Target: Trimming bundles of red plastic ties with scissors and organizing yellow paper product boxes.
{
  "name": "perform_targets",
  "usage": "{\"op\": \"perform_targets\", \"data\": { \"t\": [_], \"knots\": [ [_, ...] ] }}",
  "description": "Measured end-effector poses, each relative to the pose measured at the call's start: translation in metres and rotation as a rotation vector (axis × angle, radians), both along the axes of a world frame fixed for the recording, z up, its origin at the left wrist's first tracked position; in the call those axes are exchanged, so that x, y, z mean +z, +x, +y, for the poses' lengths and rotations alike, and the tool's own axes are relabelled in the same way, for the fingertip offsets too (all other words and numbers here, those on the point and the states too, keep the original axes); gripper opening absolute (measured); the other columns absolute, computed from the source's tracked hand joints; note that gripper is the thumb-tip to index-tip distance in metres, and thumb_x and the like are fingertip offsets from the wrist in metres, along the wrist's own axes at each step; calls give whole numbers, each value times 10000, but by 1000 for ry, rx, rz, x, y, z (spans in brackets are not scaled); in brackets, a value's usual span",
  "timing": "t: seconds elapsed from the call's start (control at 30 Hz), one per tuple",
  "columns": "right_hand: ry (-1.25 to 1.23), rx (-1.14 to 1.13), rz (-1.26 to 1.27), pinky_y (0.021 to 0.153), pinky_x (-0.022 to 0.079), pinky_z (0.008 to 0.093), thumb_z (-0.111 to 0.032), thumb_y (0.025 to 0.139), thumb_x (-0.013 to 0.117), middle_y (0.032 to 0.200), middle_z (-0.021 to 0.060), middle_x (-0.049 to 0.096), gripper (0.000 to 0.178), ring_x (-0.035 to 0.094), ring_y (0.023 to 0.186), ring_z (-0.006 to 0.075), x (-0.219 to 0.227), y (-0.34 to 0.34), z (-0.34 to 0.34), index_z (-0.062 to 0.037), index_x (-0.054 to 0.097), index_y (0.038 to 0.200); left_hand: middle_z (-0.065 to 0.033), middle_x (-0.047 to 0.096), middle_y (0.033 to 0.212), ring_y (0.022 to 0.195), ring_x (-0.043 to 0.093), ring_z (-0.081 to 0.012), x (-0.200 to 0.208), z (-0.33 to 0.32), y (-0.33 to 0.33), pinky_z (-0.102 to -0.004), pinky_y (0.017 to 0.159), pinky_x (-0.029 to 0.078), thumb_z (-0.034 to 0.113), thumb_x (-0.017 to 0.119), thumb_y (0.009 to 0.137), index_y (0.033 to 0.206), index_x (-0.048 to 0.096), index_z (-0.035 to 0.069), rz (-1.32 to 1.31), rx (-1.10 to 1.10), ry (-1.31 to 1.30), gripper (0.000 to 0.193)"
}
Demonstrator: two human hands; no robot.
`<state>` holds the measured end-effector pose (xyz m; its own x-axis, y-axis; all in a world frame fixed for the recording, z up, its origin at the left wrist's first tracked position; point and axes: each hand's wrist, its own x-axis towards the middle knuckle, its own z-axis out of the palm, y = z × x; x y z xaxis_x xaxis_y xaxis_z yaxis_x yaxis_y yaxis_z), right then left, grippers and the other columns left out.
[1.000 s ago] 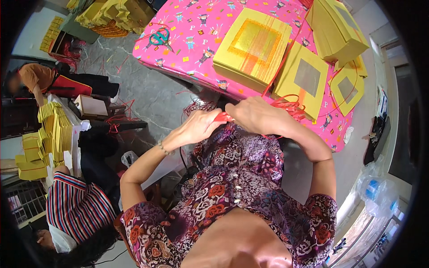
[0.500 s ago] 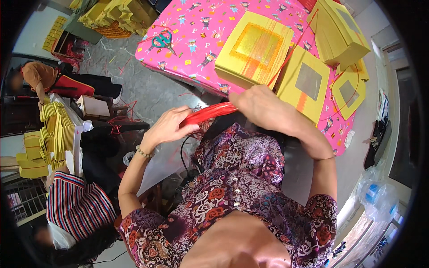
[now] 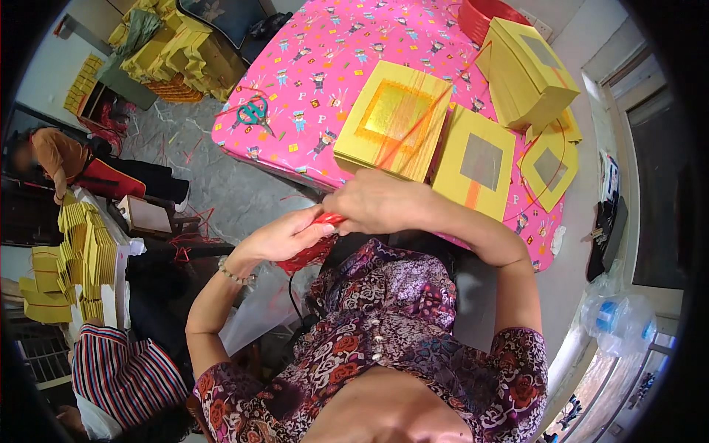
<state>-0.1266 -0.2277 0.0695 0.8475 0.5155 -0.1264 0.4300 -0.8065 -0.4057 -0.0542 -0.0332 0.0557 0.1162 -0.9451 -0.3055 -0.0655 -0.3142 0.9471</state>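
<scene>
And here both hands clench: left hand (image 3: 284,232) and right hand (image 3: 380,203) on the red strands (image 3: 330,218), bodyside of the table (image 3: 347,44), short stretch crosswise between, right hand nearer the table.

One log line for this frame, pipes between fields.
left hand: holds red strands | right hand: same strands, beside left | pink table: scissors, yellow stack

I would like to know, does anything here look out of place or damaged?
Yes, a little untidy: loose red strands lie tangled at the upper left, and more are scattered on the grey floor. A crumpled white scrap also sits at the right edge of the pink table, like litter. I see no clear damage.
</scene>
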Motion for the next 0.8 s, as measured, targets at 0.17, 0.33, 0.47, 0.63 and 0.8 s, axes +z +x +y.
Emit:
{"op": "perform_targets", "data": {
  "t": [0.17,0.33,0.47,0.63,0.8],
  "knots": [
    [-209,-192,-298,700,464,445,-159,736,674,773,142,611,224,597,782,351,6,25,-69,-19,562,871,88,333,574,491,287,-21,-1,27,12,-205,445,248,228,399,986,897,554,69,11,310,44,239],
    [212,-568,-540,715,485,385,-144,896,496,806,109,644,161,618,777,269,-10,59,-71,-36,598,956,74,307,579,466,253,-19,-16,31,10,-199,423,214,304,380,1006,923,467,50,205,549,-283,280],
    [709,-611,-304,651,488,348,-192,946,460,789,134,630,248,626,702,217,8,72,-8,-25,612,1048,63,327,583,473,267,-20,-19,17,3,-198,425,227,289,386,1006,926,472,57,164,738,-483,260],
    [949,-425,-516,631,480,337,-189,962,444,868,143,601,257,614,678,212,-10,85,57,15,594,1002,56,377,617,495,309,-18,-34,-1,0,-192,430,253,292,388,1004,971,487,57,-55,866,-666,257],
    [1302,-525,-71,693,465,307,-203,988,405,861,52,528,279,563,821,141,-16,64,70,17,575,962,80,462,710,498,333,3,-42,-13,-5,-172,420,236,278,429,990,1107,497,94,-165,1076,-674,228]
  ]
}}
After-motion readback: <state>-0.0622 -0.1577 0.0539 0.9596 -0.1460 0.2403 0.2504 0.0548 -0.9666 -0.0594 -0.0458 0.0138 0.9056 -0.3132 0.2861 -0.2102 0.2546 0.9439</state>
